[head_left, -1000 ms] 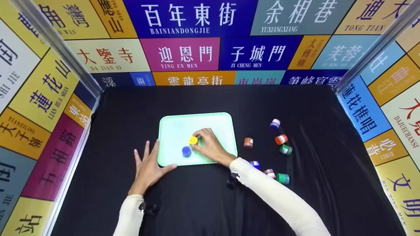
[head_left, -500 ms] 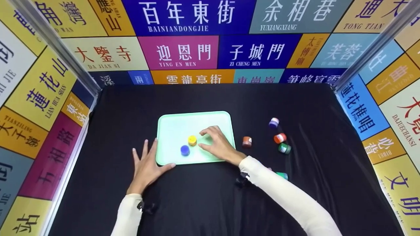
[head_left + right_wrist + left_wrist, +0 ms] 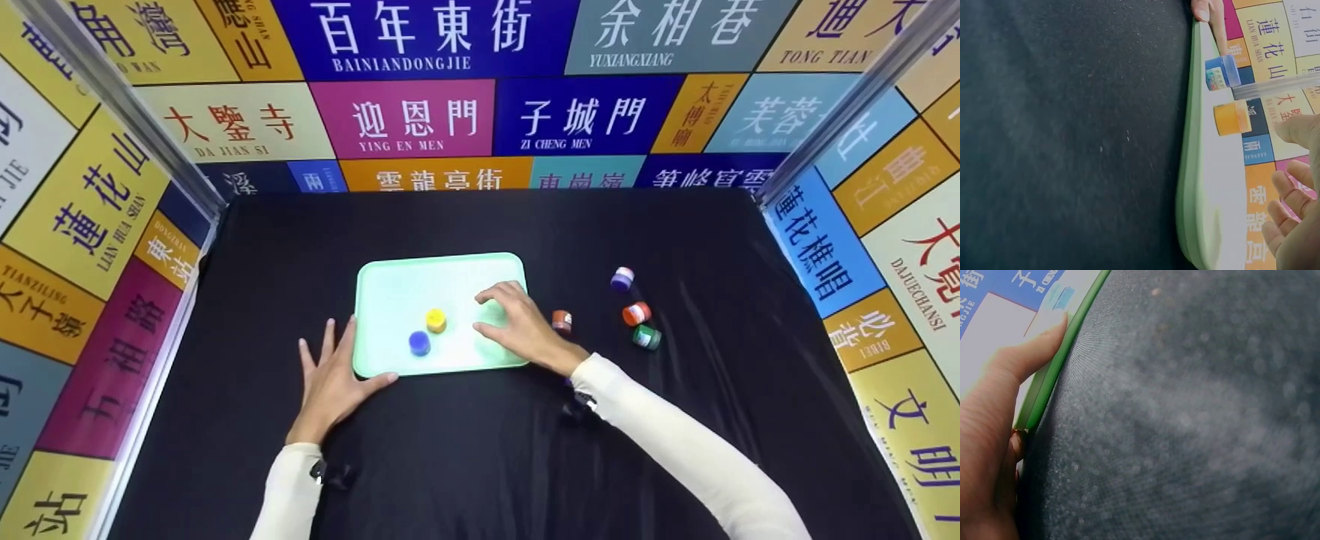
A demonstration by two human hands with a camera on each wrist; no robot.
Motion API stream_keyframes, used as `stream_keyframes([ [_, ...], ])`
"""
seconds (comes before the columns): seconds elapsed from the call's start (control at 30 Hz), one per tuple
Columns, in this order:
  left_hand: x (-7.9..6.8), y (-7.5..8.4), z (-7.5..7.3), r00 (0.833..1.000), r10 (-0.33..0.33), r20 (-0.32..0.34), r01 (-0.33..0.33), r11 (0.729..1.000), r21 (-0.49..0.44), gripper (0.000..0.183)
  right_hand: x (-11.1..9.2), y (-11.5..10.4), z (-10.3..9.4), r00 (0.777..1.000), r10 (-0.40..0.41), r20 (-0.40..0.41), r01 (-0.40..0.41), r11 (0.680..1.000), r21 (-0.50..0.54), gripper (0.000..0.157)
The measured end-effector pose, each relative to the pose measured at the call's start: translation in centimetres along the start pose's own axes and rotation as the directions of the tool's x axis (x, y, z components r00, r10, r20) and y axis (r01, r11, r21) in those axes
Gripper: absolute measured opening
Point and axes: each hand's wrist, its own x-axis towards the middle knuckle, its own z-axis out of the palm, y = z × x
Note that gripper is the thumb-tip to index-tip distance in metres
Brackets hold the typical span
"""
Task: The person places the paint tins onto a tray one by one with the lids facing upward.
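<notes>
A pale green tray [image 3: 390,277] lies on the black cloth, with a blue paint jar [image 3: 419,343] and a yellow paint jar [image 3: 436,321] standing upright on it. My left hand [image 3: 330,394] rests at the tray's near left corner, fingers spread along the left side. In the left wrist view, its thumb [image 3: 1039,349] lies against the green rim. Over the tray's right part is my right hand [image 3: 529,330], thumb and fingers apart and holding nothing. The right wrist view shows its fingers [image 3: 1286,208] loosely bent, away from the yellow jar [image 3: 1231,118].
Right of the tray lie a brown jar [image 3: 562,321], a purple jar [image 3: 622,279], an orange-red jar [image 3: 637,313] and a green jar [image 3: 647,337]. The right forearm hides part of the cloth. Sign-covered panels [image 3: 405,116] stand behind and at both sides.
My right hand has let go of the yellow jar and drawn back to the right. The left hand stays at the tray's corner. The forearm now covers jars that showed earlier.
</notes>
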Motion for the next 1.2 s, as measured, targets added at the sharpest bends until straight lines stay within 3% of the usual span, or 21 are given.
stream_keyframes([
  [0.8, -0.1, 0.0, -0.2, 1.0, 0.0, 0.007, 0.0, 1.0, -0.003, 0.132, -4.0, 3.2, -6.4, 0.995, 0.046, -0.087, -0.052, 0.996, -0.069, 0.039],
  [1.2, 0.0, 0.1, -0.1, 1.0, 0.0, 0.014, 0.0, 1.0, -0.004, 0.133, -5.5, 4.9, -8.2, 0.99, 0.091, -0.112, -0.102, 0.99, -0.096, 0.041],
])
